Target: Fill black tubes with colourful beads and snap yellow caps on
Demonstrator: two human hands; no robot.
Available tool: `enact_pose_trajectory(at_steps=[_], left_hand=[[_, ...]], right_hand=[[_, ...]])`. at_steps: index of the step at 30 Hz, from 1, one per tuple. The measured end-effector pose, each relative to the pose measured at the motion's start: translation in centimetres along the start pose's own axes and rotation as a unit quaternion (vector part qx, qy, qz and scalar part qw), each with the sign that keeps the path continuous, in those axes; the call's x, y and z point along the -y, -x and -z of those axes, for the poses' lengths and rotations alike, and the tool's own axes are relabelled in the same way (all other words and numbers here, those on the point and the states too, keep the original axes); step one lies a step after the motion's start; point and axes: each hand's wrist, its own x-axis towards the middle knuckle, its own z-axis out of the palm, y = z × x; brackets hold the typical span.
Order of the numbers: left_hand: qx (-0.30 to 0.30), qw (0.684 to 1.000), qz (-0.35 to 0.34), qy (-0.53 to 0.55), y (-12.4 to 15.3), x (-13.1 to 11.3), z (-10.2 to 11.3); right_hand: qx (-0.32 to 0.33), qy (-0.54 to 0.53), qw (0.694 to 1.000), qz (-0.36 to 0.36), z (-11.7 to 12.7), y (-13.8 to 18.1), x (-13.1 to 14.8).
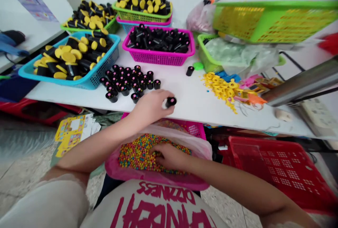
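Observation:
My left hand [151,106] is closed around a small black tube [171,101] with a pink top, right at the front edge of the white table [190,97]. Just beyond it stands a cluster of several upright black tubes [126,81]. My right hand [169,155] rests, fingers curled, in a pile of small multicoloured candy beads [137,154] held in a pink plastic bag [158,178] on my lap; whether it holds any beads is hidden.
A blue basket [87,80] and green baskets [142,16] hold black tubes with yellow caps. A pink basket [158,57] holds black tubes. Yellow rings [220,87] lie at the right. A red crate [277,171] sits on the floor. One loose tube [189,71] lies alone.

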Motion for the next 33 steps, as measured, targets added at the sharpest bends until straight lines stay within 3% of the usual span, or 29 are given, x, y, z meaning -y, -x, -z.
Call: enact_pose_trajectory(at_steps=[2,5,9,14,21,28,33], left_hand=[[0.028,0.999,0.017,0.017,6.5,0.3,1.5],[0.044,0.996,0.069,0.044,14.5,1.1,1.7],[0.090,0.981,0.156,0.073,19.9,1.7,0.2],[0.078,0.974,0.184,0.105,21.4,1.9,-0.4],[0.066,0.976,0.154,0.137,21.9,2.5,-0.5],[0.057,0.977,0.140,0.152,21.9,2.7,-0.7],[0.049,0.981,0.126,0.140,21.5,2.7,0.0]], right_hand=[[-0.006,-0.033,0.999,0.001,0.1,0.0,0.5],[0.001,-0.069,0.998,-0.012,0.4,-0.2,1.5],[-0.028,-0.079,0.996,0.013,1.0,-0.7,3.5],[-0.035,0.052,0.993,0.095,0.8,-1.3,5.6],[-0.003,0.202,0.971,0.130,-0.3,-1.0,7.5],[-0.022,0.256,0.963,0.085,1.5,0.1,9.2],[0.007,0.338,0.941,0.011,1.9,2.2,7.0]])
